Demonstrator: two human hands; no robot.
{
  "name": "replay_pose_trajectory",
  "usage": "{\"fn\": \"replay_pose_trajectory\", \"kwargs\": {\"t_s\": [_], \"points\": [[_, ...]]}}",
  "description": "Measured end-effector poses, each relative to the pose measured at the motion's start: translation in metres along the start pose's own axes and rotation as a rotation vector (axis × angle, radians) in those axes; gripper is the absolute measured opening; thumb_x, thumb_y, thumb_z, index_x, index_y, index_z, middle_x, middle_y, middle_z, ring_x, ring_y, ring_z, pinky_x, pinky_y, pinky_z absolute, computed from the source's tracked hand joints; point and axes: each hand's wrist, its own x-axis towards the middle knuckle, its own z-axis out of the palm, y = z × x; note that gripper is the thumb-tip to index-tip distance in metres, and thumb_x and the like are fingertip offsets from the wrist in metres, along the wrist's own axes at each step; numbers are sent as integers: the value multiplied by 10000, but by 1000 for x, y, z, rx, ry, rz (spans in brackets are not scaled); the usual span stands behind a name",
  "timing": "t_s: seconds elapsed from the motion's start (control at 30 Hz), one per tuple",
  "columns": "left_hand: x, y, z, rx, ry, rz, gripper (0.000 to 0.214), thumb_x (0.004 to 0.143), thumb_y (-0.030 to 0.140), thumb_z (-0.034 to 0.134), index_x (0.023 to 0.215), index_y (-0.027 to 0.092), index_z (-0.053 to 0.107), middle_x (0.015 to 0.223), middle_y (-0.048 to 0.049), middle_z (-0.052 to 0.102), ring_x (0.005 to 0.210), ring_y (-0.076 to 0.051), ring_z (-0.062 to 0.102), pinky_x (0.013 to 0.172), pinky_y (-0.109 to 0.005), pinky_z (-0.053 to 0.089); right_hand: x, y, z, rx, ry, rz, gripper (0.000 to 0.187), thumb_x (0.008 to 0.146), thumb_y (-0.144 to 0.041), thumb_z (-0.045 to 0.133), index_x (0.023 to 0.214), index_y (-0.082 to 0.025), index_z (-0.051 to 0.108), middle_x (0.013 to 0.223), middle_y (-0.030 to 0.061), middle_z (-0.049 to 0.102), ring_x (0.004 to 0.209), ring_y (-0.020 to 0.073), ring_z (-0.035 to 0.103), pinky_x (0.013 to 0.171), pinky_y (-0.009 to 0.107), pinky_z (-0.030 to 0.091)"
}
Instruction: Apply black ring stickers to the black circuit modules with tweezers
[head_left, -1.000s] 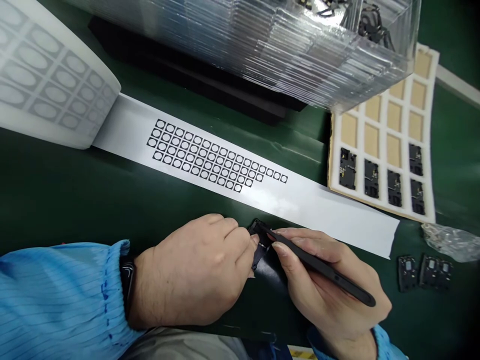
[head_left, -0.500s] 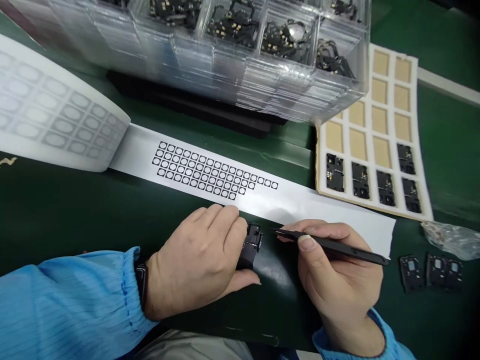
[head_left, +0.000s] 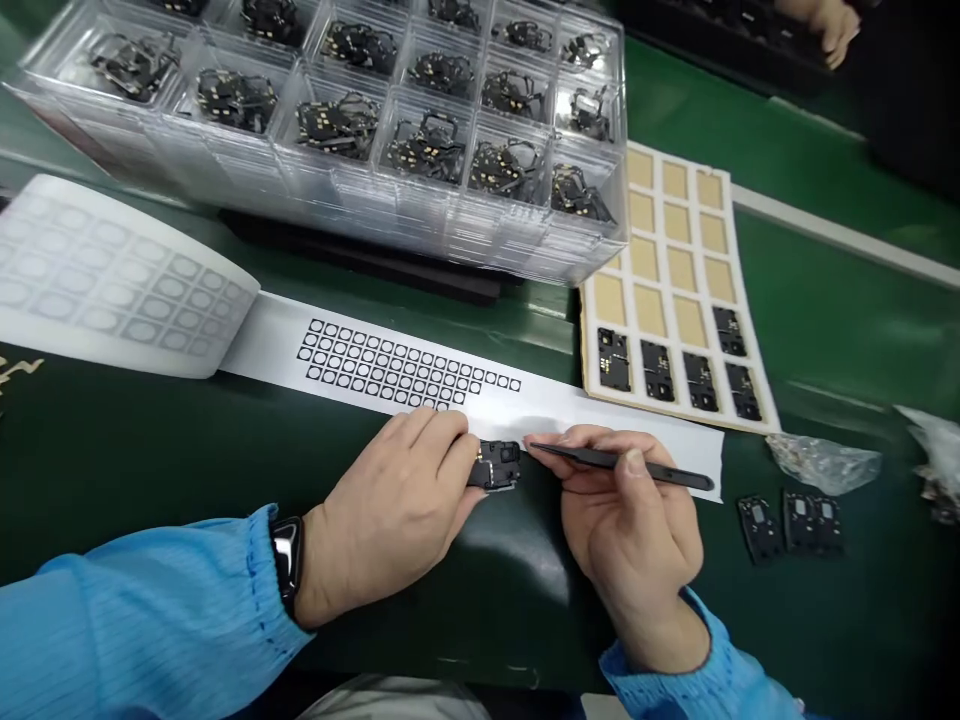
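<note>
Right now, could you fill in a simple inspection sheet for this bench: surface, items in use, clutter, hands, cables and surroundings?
Surface: green table, with a white strip of black-edged squares lying across it.
Items in use: black part and black tweezers, both held.
Clutter: three loose black parts and a crumpled clear bag at the right.
Hands: left hand grips the black part; right hand holds the tweezers, tip toward that part.
Cables: nothing seen.
Surroundings: clear compartment box of small dark parts; white grid tray with five black pieces; another person's hand at top right.
</note>
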Motion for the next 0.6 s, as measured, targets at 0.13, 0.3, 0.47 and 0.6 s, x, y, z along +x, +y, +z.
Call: {"fn": "replay_pose_trajectory", "kwargs": {"t_s": [0.13, 0.3, 0.47, 0.6], "points": [[-1, -4, -5, -149, 74, 58, 95, 1020, 121, 529, 1027, 114, 624, 976, -100, 692, 889, -250, 659, 800, -426, 596, -4, -8, -7, -163, 7, 1, 116, 1069, -277, 573, 1008, -251, 668, 857, 15, 651, 740, 166, 661, 726, 339, 602], [-5, -7, -14, -509, 43, -89, 160, 1019, 125, 578, 1152, 203, 620, 988, 19, 758, 852, -122, 731, 720, -214, 579, -8, -22, -7, -623, -349, 192, 163, 1026, -224, 666, 1180, -257, 704, 904, 20, 716, 691, 133, 635, 622, 244, 542], [-1, -6, -19, -740, -19, -210, 177, 1003, 132, 597, 1119, 258, 646, 860, 94, 735, 698, -35, 695, 644, -111, 533, -8, -27, -2, -609, -450, 254, 125, 1032, -199, 638, 1106, -237, 731, 727, -28, 666, 581, 91, 556, 542, 202, 449], [-1, -6, -20, -814, -83, -255, 145, 1012, 175, 580, 1105, 254, 658, 741, 96, 700, 608, -47, 673, 586, -130, 530, -9, -26, -1, -529, -440, 306, 94, 1035, -217, 632, 1047, -220, 726, 694, -31, 635, 570, 90, 522, 531, 206, 423]]}}
